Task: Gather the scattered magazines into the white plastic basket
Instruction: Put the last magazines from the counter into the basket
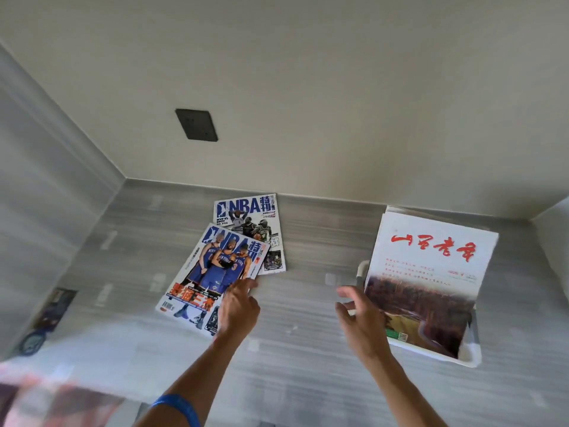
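Two NBA magazines lie overlapped on the grey streaked table, left of centre: the near magazine, with three players in blue on its cover, rests partly on top of the far magazine, whose far edge lies against the wall. To the right, a white-covered magazine with red characters lies tilted in the white plastic basket, hiding most of it (only the rim shows at the near right corner and the left side); more white edges show beneath it at the far end.

The left hand reaches over the near magazine's right edge, its grip loose, fingers extended and touching the cover near that edge, pinching nothing. The right hand sits just left of the basket with fingers spread and slightly curved; it appears to hold nothing, though whether it touches the basket is hard to tell. A blue wristband circles the left forearm.

A dark wall plate sits on the pale wall beyond. At the near left, blurred printed items lie at the table's edge.
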A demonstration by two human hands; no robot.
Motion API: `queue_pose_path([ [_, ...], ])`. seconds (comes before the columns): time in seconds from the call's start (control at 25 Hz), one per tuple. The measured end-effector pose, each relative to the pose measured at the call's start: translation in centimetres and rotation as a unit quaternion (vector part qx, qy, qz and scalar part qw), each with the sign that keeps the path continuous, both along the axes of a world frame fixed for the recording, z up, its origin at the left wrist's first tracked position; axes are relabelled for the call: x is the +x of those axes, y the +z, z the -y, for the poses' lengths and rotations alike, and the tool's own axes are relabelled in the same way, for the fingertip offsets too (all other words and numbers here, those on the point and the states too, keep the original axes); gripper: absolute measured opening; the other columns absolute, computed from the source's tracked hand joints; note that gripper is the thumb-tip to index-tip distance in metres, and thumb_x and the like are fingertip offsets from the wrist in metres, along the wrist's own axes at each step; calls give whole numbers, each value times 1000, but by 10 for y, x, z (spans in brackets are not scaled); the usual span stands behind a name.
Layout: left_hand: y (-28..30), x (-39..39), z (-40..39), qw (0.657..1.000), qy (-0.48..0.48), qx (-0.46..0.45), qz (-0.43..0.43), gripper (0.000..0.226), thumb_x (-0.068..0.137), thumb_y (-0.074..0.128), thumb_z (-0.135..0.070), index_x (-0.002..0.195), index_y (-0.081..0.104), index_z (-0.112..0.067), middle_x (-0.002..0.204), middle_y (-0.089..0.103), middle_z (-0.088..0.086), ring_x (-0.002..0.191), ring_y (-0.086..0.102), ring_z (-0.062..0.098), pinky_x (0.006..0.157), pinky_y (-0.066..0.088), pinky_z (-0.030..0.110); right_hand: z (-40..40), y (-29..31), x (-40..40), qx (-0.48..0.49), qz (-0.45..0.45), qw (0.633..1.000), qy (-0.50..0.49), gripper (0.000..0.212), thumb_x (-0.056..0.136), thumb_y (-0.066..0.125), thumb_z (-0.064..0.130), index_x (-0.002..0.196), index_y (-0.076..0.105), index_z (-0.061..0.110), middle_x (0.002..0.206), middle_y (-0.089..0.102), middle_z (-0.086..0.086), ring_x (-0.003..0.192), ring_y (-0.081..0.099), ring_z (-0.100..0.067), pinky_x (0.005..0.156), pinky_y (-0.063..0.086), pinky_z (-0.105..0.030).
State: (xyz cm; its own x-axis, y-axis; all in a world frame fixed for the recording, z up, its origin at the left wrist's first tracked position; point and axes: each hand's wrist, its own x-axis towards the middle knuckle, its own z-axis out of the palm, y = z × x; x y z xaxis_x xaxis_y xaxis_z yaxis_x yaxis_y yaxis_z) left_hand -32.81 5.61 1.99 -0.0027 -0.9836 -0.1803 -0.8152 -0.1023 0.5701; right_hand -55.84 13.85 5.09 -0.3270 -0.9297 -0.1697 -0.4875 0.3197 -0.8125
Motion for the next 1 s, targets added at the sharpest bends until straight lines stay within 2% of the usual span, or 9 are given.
queue_pose_path([
  [0.08,-22,41,11,997,12,62,52,45,81,61,-11,125,56,-15,130,60,9,115,56,25,90,49,36,4,-11,25,6,19,1000,15,33,89,62,8,120,57,18,107,64,4,85,63,-16,76,48,-26],
  [0.16,-43,62,16,978,-18,159,135,67,80,64,-35,140,38,-19,144,40,9,129,41,31,101,40,48,3,-26,42,30,17,999,27,35,90,62,10,122,54,22,107,63,8,85,63,-12,74,47,-23],
  [0.24,-63,69,17,962,-54,181,195,81,80,62,-47,146,24,-20,151,25,14,134,32,35,103,38,52,0,-38,57,62,11,997,36,35,89,61,10,121,55,24,107,63,9,84,63,-9,72,45,-17],
  [0.4,-83,66,15,955,-99,126,250,84,82,61,-34,149,13,-18,150,22,23,129,39,43,91,54,46,-1,-49,76,104,-1,993,53,33,87,61,12,116,57,29,105,64,14,82,63,-4,71,44,-15],
  [0.52,-77,69,13,950,-116,82,278,66,78,52,-9,138,28,-16,131,45,22,96,63,37,72,56,39,2,-48,86,110,7,992,58,29,87,63,16,106,57,37,101,66,17,78,63,-4,73,46,-15],
  [0.64,-45,88,34,986,-6,72,148,18,80,53,-8,94,58,-19,80,65,6,67,66,28,60,55,33,-1,-46,88,128,20,988,79,32,86,62,14,96,56,44,94,69,12,69,62,-5,69,49,-16],
  [0.76,-4,106,54,997,59,30,-40,16,57,45,-6,51,41,-19,48,41,8,48,46,31,49,29,26,-3,-41,79,137,87,984,73,29,84,66,13,96,60,39,93,71,7,66,62,-8,67,51,-22],
  [0.88,38,94,46,957,13,54,-286,16,41,35,2,46,42,-11,46,32,-1,46,30,12,53,19,23,12,-27,59,121,252,960,2,48,81,73,5,117,55,31,114,66,2,93,65,-17,79,51,-26],
  [1.0,69,66,23,910,-35,128,-393,26,38,41,6,49,60,-9,42,45,-3,39,37,8,44,26,15,23,-4,24,83,371,925,8,70,65,87,12,126,53,21,121,68,0,111,64,-21,96,47,-36],
])
